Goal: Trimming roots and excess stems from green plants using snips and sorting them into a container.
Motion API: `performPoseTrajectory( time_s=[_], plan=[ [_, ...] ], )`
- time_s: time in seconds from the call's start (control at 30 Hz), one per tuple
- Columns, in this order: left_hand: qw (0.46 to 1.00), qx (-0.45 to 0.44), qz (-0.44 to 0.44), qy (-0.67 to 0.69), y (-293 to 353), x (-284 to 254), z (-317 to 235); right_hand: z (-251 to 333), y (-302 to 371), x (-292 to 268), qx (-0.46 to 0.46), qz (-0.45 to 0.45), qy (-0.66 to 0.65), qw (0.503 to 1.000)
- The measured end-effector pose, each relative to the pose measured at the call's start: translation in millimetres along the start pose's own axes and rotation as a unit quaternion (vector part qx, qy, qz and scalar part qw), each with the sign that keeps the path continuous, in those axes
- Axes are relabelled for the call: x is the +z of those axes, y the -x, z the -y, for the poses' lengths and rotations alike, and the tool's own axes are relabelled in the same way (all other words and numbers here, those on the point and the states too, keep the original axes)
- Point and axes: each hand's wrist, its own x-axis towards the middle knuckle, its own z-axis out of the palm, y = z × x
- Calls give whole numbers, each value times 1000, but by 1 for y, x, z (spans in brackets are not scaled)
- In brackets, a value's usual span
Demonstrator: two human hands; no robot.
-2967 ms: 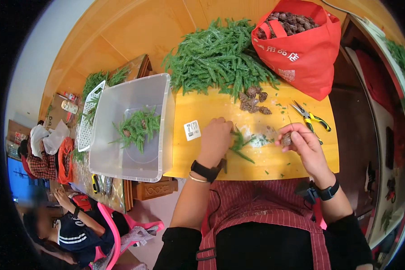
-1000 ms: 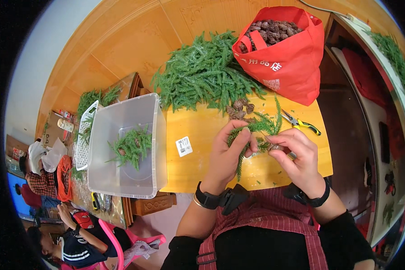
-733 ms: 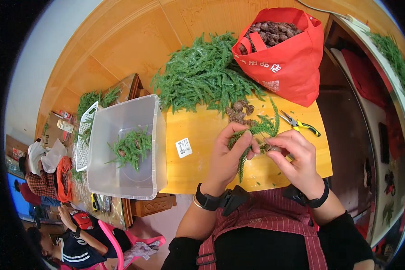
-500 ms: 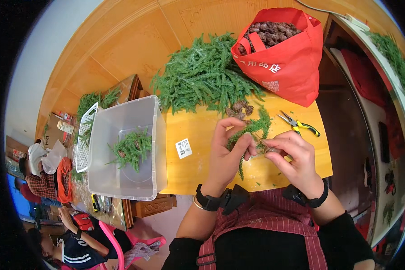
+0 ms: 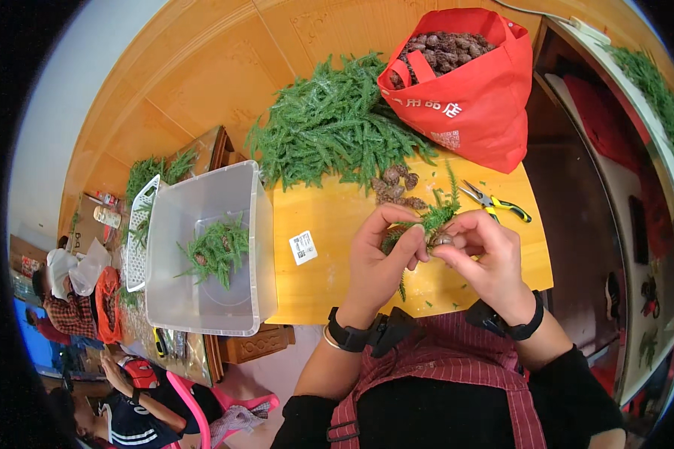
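Note:
Between my two hands, above the front of the yellow table (image 5: 329, 277), is a green artificial pine sprig (image 5: 440, 213) with a brown pine cone (image 5: 442, 239) against it. My left hand (image 5: 389, 243) pinches the sprig, thumb against fingers. My right hand (image 5: 487, 243) is closed on the pine cone with thumb and fingertips, which hide part of it. Just beyond lie several loose pine cones (image 5: 393, 183). Pliers (image 5: 494, 202) with yellow and black handles rest to the right, jaws slightly apart.
Behind sits a heap of green sprigs (image 5: 337, 127) beside a red bag (image 5: 472, 112) full of pine cones. At left stands a clear plastic bin (image 5: 258, 254) holding a finished-looking sprig cluster (image 5: 216, 251). A white label (image 5: 302, 248) lies on the table. Other people (image 5: 150, 396) sit farther left.
The sprig has turned in my hands, and one tip now points up and away. My right fingers have closed in nearer my left, around the pine cone.

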Motion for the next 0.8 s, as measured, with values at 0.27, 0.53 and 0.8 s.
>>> performPoseTrajectory(
  time_s=[0.27, 0.53, 0.8],
  plan=[
    [1000, -11, -9, -13, -1, 1, 1, 2, 0, 5, -23, -19, -58, 998],
    [1000, -15, -4, -20, 1, 2, 0, 0, 1, 4, -57, -40, 25, 997],
    [998, 56, -4, -12, 1, 7, 3, -4, 4, 9, -24, -68, -12, 997]
  ],
)
